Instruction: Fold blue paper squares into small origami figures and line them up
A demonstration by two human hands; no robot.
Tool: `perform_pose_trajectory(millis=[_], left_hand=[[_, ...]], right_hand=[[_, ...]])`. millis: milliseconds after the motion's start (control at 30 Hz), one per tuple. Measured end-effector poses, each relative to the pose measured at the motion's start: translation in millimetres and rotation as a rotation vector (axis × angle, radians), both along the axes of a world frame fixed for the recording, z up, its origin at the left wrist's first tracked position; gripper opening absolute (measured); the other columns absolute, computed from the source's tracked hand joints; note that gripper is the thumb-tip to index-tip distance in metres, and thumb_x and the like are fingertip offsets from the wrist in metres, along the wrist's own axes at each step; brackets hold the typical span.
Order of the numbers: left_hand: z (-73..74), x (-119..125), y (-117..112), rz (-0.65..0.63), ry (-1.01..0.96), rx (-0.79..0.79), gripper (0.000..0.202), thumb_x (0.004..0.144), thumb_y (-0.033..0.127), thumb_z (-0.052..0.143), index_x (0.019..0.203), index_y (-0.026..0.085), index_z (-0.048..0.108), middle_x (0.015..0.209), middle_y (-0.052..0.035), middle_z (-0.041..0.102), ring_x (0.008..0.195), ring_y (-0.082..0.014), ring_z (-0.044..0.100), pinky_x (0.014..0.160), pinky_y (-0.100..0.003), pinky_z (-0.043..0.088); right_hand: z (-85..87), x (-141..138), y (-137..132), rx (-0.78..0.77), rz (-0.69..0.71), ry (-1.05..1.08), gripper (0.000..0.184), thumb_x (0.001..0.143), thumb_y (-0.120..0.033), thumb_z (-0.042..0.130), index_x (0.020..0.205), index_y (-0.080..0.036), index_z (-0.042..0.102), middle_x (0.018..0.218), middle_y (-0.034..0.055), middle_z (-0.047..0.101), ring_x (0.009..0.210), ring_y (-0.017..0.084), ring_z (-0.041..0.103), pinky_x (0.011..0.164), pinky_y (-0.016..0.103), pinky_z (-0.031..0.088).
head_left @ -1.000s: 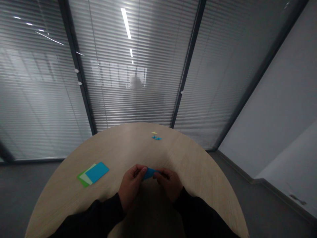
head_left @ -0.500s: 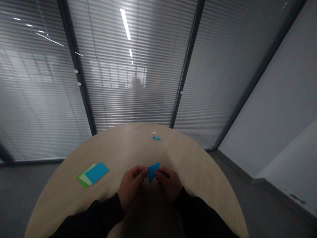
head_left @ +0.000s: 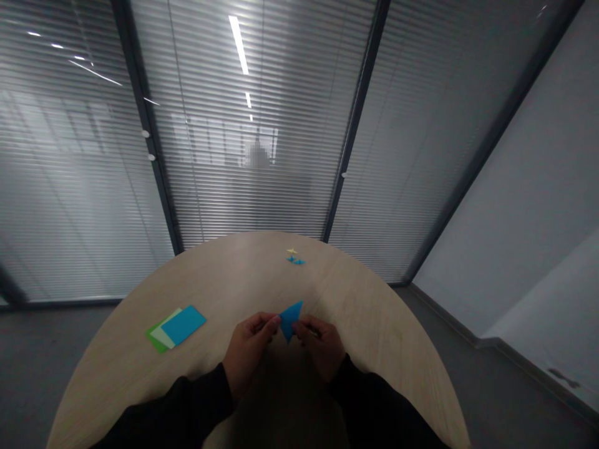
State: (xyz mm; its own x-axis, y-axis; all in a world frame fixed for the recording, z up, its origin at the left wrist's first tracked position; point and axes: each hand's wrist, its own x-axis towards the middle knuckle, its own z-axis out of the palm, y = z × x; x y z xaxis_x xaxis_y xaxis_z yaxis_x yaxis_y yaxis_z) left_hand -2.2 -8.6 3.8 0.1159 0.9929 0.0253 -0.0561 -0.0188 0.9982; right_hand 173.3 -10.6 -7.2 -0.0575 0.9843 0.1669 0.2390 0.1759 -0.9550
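A blue piece of folded paper [head_left: 291, 318], roughly triangular with one point down, is held between both hands above the near middle of the table. My left hand [head_left: 251, 342] pinches its left corner between thumb and fingers. On the other side, my right hand [head_left: 322, 343] grips its right edge, the fingertips partly covering the paper. Small blue folded-paper shapes [head_left: 299, 262] and a small yellow folded-paper shape [head_left: 292, 251] rest near the table's far edge, too small to make out in detail.
To the left, a blue paper sheet [head_left: 184, 326] overlaps pale green and bright green sheets [head_left: 157, 342] on the round wooden table [head_left: 374, 324]. Beyond the table stand glass panels with blinds [head_left: 253, 199]. A white wall [head_left: 524, 224] rises on the right.
The blue folded paper has turned slightly between the fingers, its upper right point now a little higher. Both hands stay almost in place.
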Motion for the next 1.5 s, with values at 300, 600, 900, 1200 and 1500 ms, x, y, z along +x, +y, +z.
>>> perform_pose_trajectory(millis=[300,600,900,1200,1500], left_hand=[[-3.8,2.0,-1.9,0.017,-0.031,-0.003,0.034,0.077,0.051,0.068,0.08,0.017,0.071,0.071,-0.0019,0.066,0.065,-0.0164,0.056,0.063,-0.027,0.042],[-3.1,2.2,-1.6,0.05,-0.037,-0.005,0.034,0.077,0.05,0.068,0.081,0.017,0.071,0.07,-0.0023,0.066,0.064,-0.0164,0.057,0.061,-0.026,0.043],[-1.8,2.2,-1.8,0.09,-0.032,0.001,0.033,0.077,0.049,0.068,0.078,0.017,0.069,0.066,-0.0009,0.062,0.062,-0.0158,0.055,0.061,-0.026,0.043],[-2.1,3.0,-2.6,0.113,-0.038,0.001,0.033,0.078,0.051,0.066,0.079,0.017,0.066,0.065,0.0004,0.06,0.062,-0.0154,0.054,0.059,-0.025,0.044],[-7.2,-3.8,10.0,-0.151,0.032,0.017,0.035,0.078,0.049,0.069,0.087,0.015,0.068,0.068,-0.0022,0.066,0.06,-0.0156,0.058,0.057,-0.025,0.042]], right_hand=[[-4.1,-2.0,-1.2,0.027,0.077,-0.058,0.034,0.086,-0.049,0.058,0.077,-0.018,0.067,0.07,0.0008,0.06,0.065,0.015,0.055,0.06,0.025,0.041],[-4.5,-3.7,-1.3,0.014,0.117,-0.148,0.036,0.088,-0.048,0.056,0.078,-0.017,0.071,0.068,0.0019,0.063,0.064,0.016,0.056,0.06,0.026,0.04],[-7.2,-6.3,-3.5,-0.008,0.143,-0.195,0.032,0.09,-0.044,0.058,0.077,-0.018,0.072,0.066,0.0008,0.065,0.063,0.015,0.056,0.058,0.025,0.038],[-6.5,-8.2,-6.1,0.032,0.126,-0.224,0.031,0.092,-0.04,0.056,0.077,-0.018,0.072,0.071,0.0025,0.069,0.066,0.017,0.062,0.061,0.026,0.041],[-2.9,-4.3,-8.7,0.185,0.157,-0.383,0.022,0.089,-0.033,0.059,0.075,-0.02,0.069,0.068,0.0003,0.064,0.062,0.015,0.055,0.058,0.026,0.035]])
